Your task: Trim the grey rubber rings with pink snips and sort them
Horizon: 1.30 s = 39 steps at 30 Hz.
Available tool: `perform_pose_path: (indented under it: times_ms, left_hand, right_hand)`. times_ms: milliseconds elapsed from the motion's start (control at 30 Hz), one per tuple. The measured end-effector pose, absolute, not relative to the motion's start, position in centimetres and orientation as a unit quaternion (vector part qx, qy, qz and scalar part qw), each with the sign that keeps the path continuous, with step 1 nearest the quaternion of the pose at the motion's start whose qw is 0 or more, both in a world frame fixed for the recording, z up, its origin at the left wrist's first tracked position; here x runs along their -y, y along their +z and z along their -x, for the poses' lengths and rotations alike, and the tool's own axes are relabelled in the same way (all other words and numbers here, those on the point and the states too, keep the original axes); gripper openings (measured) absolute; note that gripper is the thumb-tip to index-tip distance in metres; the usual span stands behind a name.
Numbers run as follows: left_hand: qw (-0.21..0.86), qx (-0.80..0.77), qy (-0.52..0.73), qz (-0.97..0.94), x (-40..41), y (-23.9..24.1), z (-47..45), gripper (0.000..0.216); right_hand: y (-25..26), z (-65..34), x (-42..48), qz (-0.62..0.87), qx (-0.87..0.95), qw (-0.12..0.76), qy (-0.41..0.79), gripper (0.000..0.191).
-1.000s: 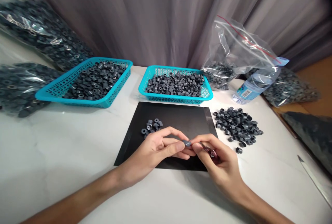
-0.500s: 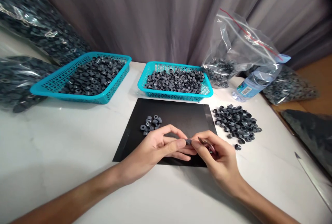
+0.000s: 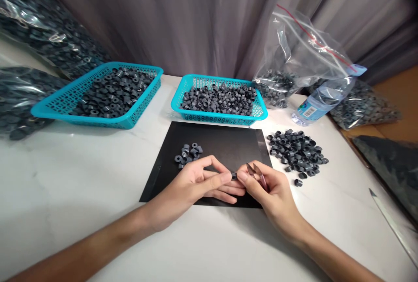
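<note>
Over the black mat (image 3: 225, 140), my left hand (image 3: 199, 182) pinches a small dark grey cylindrical rubber part (image 3: 234, 176) between thumb and forefinger, its other fingers stretched out beneath. My right hand (image 3: 274, 190) is closed around a small pair of snips (image 3: 257, 173), the pointed blades apart and tilted up past its fingers. Thumb and forefinger of that hand meet the right side of the same small part. Beyond my left hand, a little group of similar grey parts (image 3: 187, 153), some with a centre hole, lies on the mat.
A pile of grey parts (image 3: 297, 153) sits right of the mat. Behind stand two turquoise baskets, the left (image 3: 130, 121) and the middle (image 3: 218, 119), both holding parts. Bulging plastic bags (image 3: 42, 25), a zip bag (image 3: 303, 51), a water bottle (image 3: 321, 101) and a pointed blade-like strip (image 3: 390, 225) surround them.
The snips' blades now show spread apart, where they looked closer together before. The small part has turned slightly in my fingers, and the view has shifted a little.
</note>
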<state>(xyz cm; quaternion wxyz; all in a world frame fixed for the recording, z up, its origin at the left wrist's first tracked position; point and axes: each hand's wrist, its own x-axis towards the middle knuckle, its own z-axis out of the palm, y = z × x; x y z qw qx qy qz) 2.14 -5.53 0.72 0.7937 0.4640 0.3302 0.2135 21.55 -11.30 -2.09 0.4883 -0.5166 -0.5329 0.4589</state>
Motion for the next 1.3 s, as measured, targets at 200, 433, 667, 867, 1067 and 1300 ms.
perform_pose_path:
  times_ms: [200, 433, 667, 867, 1067, 1300]
  left_hand:
    - [0.814, -0.329, 0.19, -0.439, 5.4, 0.8, -2.1, 0.023]
    - [0.729, -0.345, 0.221, -0.549, 4.8, 0.0, -1.8, 0.023]
    - [0.472, -0.417, 0.295, -0.718, 1.4, 2.2, 0.8, 0.023]
    - [0.311, -0.437, 0.266, -0.801, 0.4, 1.7, 2.1, 0.023]
    - [0.259, -0.426, 0.233, -0.835, 0.8, 0.8, 1.9, 0.022]
    - [0.274, -0.452, 0.202, -0.825, 0.0, 0.3, 2.6, 0.037]
  right_hand:
    - [-2.4, -21.6, 11.1, 0.501, 0.49, 0.476, 0.531, 0.04]
    - [-2.3, -21.8, 10.6, 0.51, 0.505, 0.47, 0.514, 0.037]
    - [-2.8, -22.6, 9.9, 0.54, 0.48, 0.51, 0.467, 0.04]
    - [-2.5, -22.4, 9.8, 0.507, 0.429, 0.54, 0.516, 0.042]
    - [-2.8, -22.3, 9.9, 0.48, 0.412, 0.554, 0.541, 0.041]
    - [-2.3, -24.1, 7.7, 0.539, 0.479, 0.568, 0.398, 0.044]
